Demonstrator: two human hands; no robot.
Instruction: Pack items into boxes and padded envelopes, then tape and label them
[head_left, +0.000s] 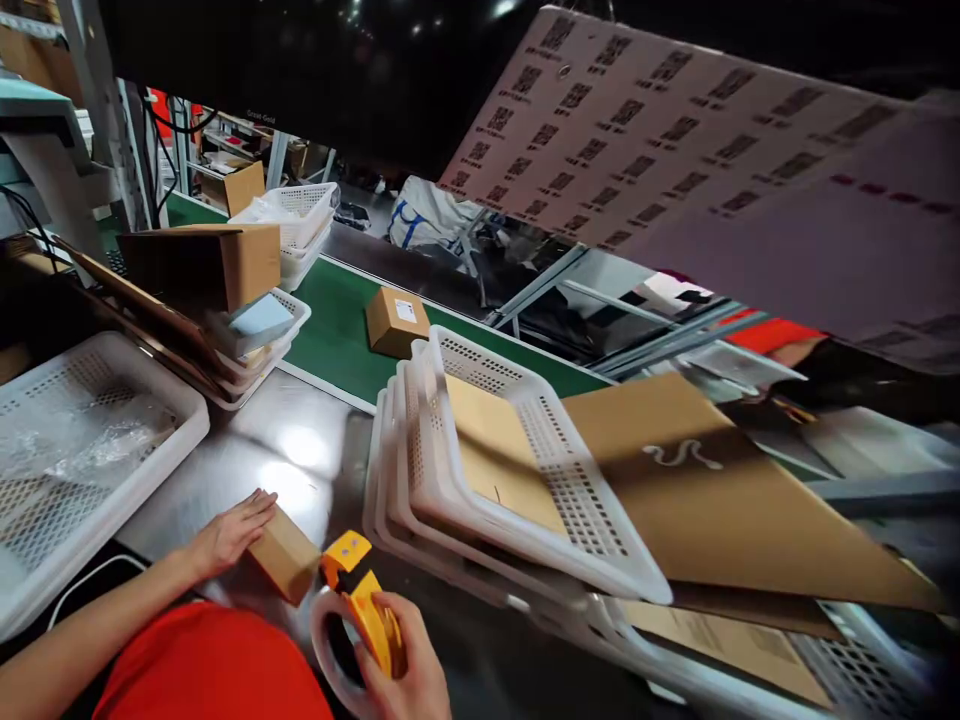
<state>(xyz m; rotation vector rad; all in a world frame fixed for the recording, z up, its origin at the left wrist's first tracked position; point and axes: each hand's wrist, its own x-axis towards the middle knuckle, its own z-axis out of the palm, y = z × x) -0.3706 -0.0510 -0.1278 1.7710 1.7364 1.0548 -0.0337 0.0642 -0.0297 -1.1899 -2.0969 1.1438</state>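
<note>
A single camera, worn on the person's head, looks forward and steeply down over the steel worktop [300, 450]. It sits close above the near edge, so the left hand [229, 535] and right hand [409, 670] come in at the bottom of the frame, just below the lens. The view is tilted, so the green conveyor belt [337, 330] along the worktop's far edge runs slanting from upper left to right. A dark monitor [315, 80] fills the top, and a printed sheet [675, 140], very near, blocks the upper right. No second view shares the scene.
</note>
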